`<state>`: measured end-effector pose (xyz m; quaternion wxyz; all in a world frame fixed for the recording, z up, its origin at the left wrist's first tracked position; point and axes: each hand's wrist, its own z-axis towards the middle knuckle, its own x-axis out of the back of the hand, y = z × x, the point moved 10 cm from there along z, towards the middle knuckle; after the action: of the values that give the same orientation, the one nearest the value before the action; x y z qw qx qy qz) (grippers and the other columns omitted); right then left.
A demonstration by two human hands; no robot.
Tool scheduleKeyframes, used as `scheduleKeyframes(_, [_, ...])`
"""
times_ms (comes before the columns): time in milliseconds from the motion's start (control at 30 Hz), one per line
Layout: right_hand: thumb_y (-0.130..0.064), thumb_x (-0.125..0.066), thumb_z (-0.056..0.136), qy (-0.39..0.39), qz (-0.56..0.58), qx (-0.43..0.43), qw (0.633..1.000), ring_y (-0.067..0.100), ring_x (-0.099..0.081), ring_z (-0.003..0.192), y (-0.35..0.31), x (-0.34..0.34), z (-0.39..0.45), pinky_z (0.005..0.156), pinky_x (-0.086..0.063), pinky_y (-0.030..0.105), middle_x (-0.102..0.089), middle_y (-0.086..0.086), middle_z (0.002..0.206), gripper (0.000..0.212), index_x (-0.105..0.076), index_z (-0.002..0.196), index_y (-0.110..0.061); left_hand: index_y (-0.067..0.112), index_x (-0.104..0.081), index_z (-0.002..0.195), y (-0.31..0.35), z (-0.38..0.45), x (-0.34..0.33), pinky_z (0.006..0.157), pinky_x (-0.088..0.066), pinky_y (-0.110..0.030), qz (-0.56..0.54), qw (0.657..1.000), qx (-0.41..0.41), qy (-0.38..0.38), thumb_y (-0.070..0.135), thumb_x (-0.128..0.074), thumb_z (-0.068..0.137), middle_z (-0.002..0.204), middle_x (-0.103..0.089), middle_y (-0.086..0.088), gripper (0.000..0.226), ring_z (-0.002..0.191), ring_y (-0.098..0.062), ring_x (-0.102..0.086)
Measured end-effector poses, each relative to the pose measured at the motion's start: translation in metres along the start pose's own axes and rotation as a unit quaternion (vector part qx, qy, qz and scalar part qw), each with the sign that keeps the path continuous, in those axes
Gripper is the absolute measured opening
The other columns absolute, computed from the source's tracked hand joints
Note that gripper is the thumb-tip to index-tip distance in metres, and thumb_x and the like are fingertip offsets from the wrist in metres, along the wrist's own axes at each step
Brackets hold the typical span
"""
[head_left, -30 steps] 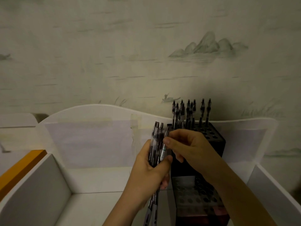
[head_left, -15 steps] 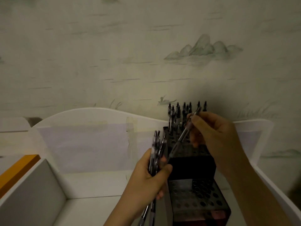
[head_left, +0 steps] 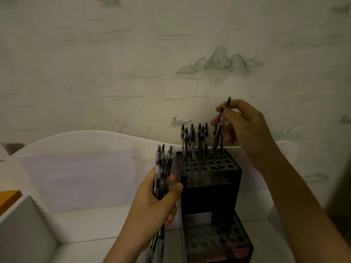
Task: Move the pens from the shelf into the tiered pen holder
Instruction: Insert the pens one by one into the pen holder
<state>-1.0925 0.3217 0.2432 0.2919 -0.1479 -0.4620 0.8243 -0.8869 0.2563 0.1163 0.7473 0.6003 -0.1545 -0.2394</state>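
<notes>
A dark tiered pen holder with rows of round holes stands on the white shelf. Several pens stand upright in the back-left holes of its upper tier; the lower tier shows only open holes. My left hand grips a bundle of pens just left of the holder. My right hand pinches a single pen almost upright over the back right of the upper tier, its lower tip at the holes.
The shelf has a curved white back panel with a taped sheet, and a white divider at the left. An orange edge shows at the far left. Patterned wallpaper fills the background.
My right hand drew one pen out of the bundle, carried it up and right, and stood it nearly upright over the upper tier. My left hand kept holding the bundle.
</notes>
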Motion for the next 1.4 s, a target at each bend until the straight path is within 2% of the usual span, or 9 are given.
scheduleKeyframes(200, [-0.017, -0.042, 0.103, -0.03, -0.076, -0.001, 0.997, 0.014, -0.043, 0.048, 0.024, -0.006, 0.01, 0.048, -0.036, 0.025, -0.066, 0.005, 0.073, 0.02, -0.061, 0.107, -0.016, 0.008, -0.051, 0.097, 0.007, 0.0, -0.002, 0.043, -0.033, -0.026, 0.009, 1.0, -0.014, -0.004, 0.009, -0.06, 0.092, 0.056, -0.042, -0.008, 0.011, 0.039, -0.021, -0.038])
scheduleKeyframes(367, [-0.016, -0.053, 0.098, -0.065, -0.129, -0.001, 0.99, 0.01, -0.065, 0.077, 0.035, -0.012, 0.01, 0.071, -0.048, 0.027, -0.067, 0.003, 0.083, 0.018, -0.059, 0.115, -0.019, 0.007, -0.05, 0.098, 0.006, 0.0, -0.004, 0.043, -0.034, -0.027, 0.01, 1.0, -0.014, -0.01, 0.008, -0.06, 0.092, 0.055, -0.042, -0.008, 0.011, 0.038, -0.02, -0.038])
scheduleKeyframes(467, [-0.012, -0.054, 0.098, -0.066, -0.143, -0.003, 0.987, 0.008, -0.066, 0.073, 0.035, -0.014, 0.01, 0.065, -0.051, 0.027, -0.069, 0.001, 0.084, 0.019, -0.052, 0.116, -0.015, 0.006, -0.05, 0.098, 0.005, 0.001, -0.005, 0.043, -0.033, -0.027, 0.005, 1.0, -0.009, -0.013, 0.007, -0.061, 0.092, 0.055, -0.042, -0.01, 0.012, 0.039, -0.021, -0.038])
scheduleKeyframes(567, [-0.015, -0.058, 0.096, -0.057, -0.148, -0.014, 0.987, 0.012, -0.068, 0.08, 0.039, -0.014, 0.008, 0.069, -0.054, 0.027, -0.07, -0.002, 0.086, 0.019, -0.046, 0.111, -0.014, 0.006, -0.051, 0.097, 0.004, 0.001, -0.004, 0.044, -0.033, -0.028, 0.004, 1.0, -0.006, -0.009, 0.007, -0.061, 0.092, 0.057, -0.042, -0.013, 0.012, 0.038, -0.021, -0.038])
scheduleKeyframes(733, [-0.024, -0.065, 0.091, -0.059, -0.175, -0.019, 0.983, 0.02, -0.062, 0.073, 0.044, -0.015, 0.006, 0.069, -0.056, 0.039, -0.064, 0.003, 0.087, 0.016, -0.052, 0.101, -0.023, 0.006, -0.05, 0.097, 0.002, 0.002, -0.003, 0.044, -0.032, -0.028, 0.0, 1.0, -0.005, -0.004, 0.006, -0.061, 0.091, 0.056, -0.042, -0.01, 0.012, 0.038, -0.02, -0.037])
scheduleKeyframes(833, [-0.024, -0.069, 0.089, -0.047, -0.216, 0.018, 0.975, 0.017, -0.063, 0.066, 0.036, -0.015, 0.002, 0.063, -0.053, 0.025, -0.064, -0.002, 0.079, 0.017, -0.06, 0.103, -0.022, 0.007, -0.051, 0.097, 0.002, 0.002, -0.003, 0.044, -0.032, -0.029, 0.001, 1.0, -0.005, -0.003, 0.007, -0.061, 0.092, 0.055, -0.042, -0.009, 0.012, 0.038, -0.02, -0.038])
scheduleKeyframes(967, [-0.019, -0.076, 0.082, -0.01, -0.244, 0.056, 0.968, 0.012, -0.066, 0.068, 0.031, -0.009, -0.005, 0.067, -0.056, 0.023, -0.068, -0.005, 0.082, 0.028, -0.067, 0.109, -0.019, 0.007, -0.051, 0.097, 0.002, 0.002, -0.003, 0.044, -0.033, -0.027, 0.003, 1.0, -0.007, -0.005, 0.007, -0.061, 0.092, 0.055, -0.043, -0.009, 0.011, 0.039, -0.021, -0.038])
scheduleKeyframes(1100, [-0.018, -0.08, 0.079, 0.014, -0.265, 0.082, 0.961, 0.002, -0.06, 0.063, 0.031, -0.008, -0.014, 0.061, -0.049, 0.007, -0.066, -0.011, 0.08, 0.03, -0.067, 0.107, -0.019, 0.009, -0.051, 0.096, 0.003, 0.003, -0.004, 0.042, -0.034, -0.027, 0.011, 1.0, -0.009, -0.003, 0.008, -0.061, 0.092, 0.056, -0.043, -0.009, 0.01, 0.039, -0.021, -0.039])
scheduleKeyframes(1400, [-0.024, -0.081, 0.078, 0.072, -0.268, 0.047, 0.96, -0.004, -0.06, 0.063, 0.043, 0.003, -0.016, 0.056, -0.046, 0.006, -0.066, -0.014, 0.075, 0.023, -0.067, 0.095, -0.019, 0.009, -0.052, 0.099, 0.001, 0.002, -0.009, 0.041, -0.035, -0.027, 0.014, 1.0, -0.007, -0.005, 0.01, -0.061, 0.093, 0.055, -0.046, -0.002, 0.011, 0.04, -0.021, -0.039])
